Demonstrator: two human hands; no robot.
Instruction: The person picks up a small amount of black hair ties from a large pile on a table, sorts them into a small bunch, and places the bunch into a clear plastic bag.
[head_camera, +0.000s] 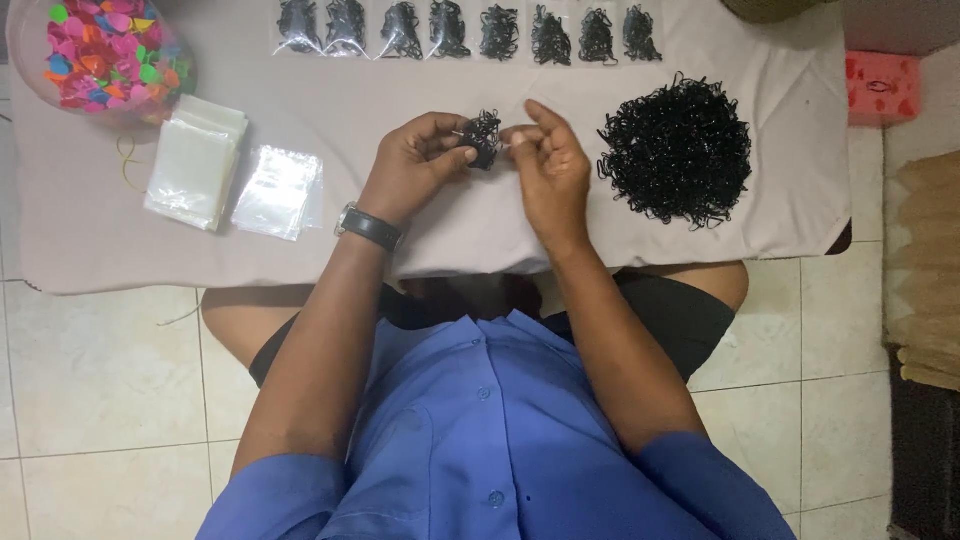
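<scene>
My left hand (420, 158) pinches a small bunch of black elastic bands (483, 137) over the middle of the cloth-covered table (90, 240). My right hand (548, 160) is right beside the bunch, its fingertips curled and touching the bunch's right side. A big loose heap of black bands (676, 150) lies to the right of my right hand. Along the table's far edge runs a row of several small clear bags filled with black bands (470, 30).
Two stacks of empty clear bags (195, 160) (278, 190) lie at the left. A clear bowl of colourful small pieces (105, 50) stands at the far left corner. A pink box (880, 88) sits off the table's right side, on the tiled floor (100, 400).
</scene>
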